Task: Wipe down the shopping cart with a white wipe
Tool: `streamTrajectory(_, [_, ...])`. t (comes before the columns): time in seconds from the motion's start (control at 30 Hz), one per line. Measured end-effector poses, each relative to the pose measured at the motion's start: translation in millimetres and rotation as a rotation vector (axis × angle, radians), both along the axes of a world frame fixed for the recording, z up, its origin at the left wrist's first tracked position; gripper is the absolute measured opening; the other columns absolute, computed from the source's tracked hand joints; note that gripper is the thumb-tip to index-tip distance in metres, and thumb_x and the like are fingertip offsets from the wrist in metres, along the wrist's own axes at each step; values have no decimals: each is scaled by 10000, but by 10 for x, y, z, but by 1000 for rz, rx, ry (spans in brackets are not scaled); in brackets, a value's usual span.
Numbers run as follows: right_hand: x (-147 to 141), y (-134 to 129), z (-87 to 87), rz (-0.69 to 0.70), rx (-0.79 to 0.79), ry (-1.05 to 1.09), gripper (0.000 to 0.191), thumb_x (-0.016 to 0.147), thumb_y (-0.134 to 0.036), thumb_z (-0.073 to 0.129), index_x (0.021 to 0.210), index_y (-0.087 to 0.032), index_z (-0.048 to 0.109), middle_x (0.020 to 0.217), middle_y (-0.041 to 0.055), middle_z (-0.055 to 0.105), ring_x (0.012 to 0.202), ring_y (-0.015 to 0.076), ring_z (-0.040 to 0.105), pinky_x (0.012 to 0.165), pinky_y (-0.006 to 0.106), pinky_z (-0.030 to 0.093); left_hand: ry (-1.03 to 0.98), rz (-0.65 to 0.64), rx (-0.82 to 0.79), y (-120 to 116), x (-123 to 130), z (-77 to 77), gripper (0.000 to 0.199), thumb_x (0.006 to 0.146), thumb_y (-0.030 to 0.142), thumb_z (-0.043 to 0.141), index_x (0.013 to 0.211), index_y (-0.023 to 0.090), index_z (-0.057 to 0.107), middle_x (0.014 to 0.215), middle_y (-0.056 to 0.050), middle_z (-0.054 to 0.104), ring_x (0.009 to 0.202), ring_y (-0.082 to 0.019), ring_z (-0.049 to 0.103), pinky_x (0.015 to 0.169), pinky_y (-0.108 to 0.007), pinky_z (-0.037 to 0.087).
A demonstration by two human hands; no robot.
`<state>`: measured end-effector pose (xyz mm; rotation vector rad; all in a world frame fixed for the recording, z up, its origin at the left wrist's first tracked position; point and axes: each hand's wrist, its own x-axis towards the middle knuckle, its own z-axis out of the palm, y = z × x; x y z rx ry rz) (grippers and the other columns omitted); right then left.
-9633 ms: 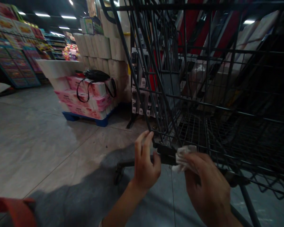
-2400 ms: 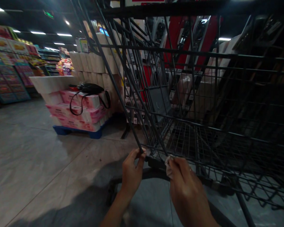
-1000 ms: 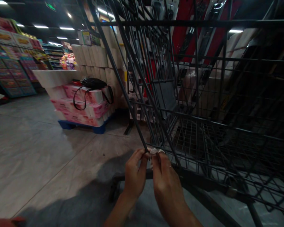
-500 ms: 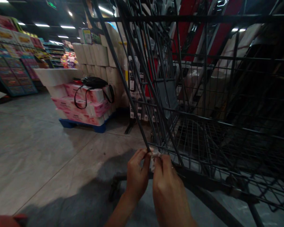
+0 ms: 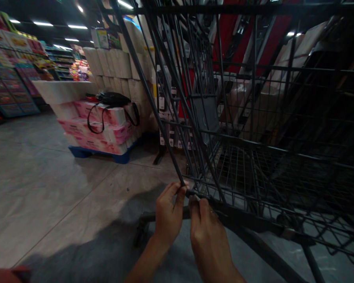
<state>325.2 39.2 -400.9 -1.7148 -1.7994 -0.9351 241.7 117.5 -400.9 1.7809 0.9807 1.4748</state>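
Note:
The black wire shopping cart (image 5: pixel 253 143) fills the right side of the head view. At its lower front corner, my left hand (image 5: pixel 168 214) pinches the slanting metal bar (image 5: pixel 174 161) near the bar's bottom end. Just to the right, my right hand (image 5: pixel 209 236) is closed against the lower frame rail of the cart. A small greyish-white bit of crumpled tissue (image 5: pixel 194 199) shows at its fingertips, mostly hidden by the fingers. Both hands are close together but apart.
A caster wheel (image 5: pixel 140 232) is left of my wrists. Pink tissue packs (image 5: pixel 97 127) with a black bag (image 5: pixel 113 100) on top stand on a blue pallet (image 5: pixel 122 158). Beyond the cart hangs a rack of packaged goods (image 5: pixel 166 129). A red object (image 5: pixel 8 275) shows bottom left.
My hands have drawn slightly apart, and the crumpled white tissue between them is now mostly hidden at my right fingertips. The whole scene has shifted slightly up and left in view.

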Motion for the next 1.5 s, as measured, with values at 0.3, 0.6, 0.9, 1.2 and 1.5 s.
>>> streamTrajectory(0.3, [119, -109, -119, 22, -36, -7, 373, 815, 32, 364, 1041, -27, 654, 949, 218, 674, 714, 233, 702, 556, 289, 595, 13, 2, 31, -12, 10, 20, 313, 906, 455, 481, 926, 223, 690, 899, -41, 714, 840, -173, 665, 798, -296, 525])
streamTrajectory(0.6, [640, -546, 260, 105, 84, -98, 260, 903, -126, 403, 1009, -102, 639, 868, 106, 680, 676, 147, 671, 517, 206, 554, 7, 6, 26, -71, -12, 17, 301, 907, 443, 488, 913, 219, 689, 883, -42, 713, 834, -173, 667, 777, -283, 528])
streamTrajectory(0.9, [838, -577, 260, -29, 74, -300, 359, 885, -34, 350, 863, -56, 708, 830, 149, 701, 646, 170, 678, 491, 243, 555, 24, 19, 71, -103, -40, 34, 266, 909, 409, 498, 903, 225, 689, 865, -31, 709, 829, -160, 669, 766, -267, 533])
streamTrajectory(1.2, [972, -738, 226, -40, -86, -348, 397, 862, -34, 320, 987, -90, 693, 931, 148, 710, 730, 150, 690, 573, 195, 560, 27, -9, 106, -115, -51, 46, 246, 910, 390, 510, 892, 219, 686, 831, -21, 708, 803, -155, 673, 736, -262, 543])
streamTrajectory(1.5, [1076, -816, 176, 69, -86, -206, 347, 876, -73, 380, 1061, -150, 664, 984, 106, 698, 793, 147, 670, 611, 183, 543, 44, -25, 122, -145, -71, 70, 244, 920, 368, 495, 878, 217, 682, 837, -23, 711, 801, -144, 676, 736, -259, 556])
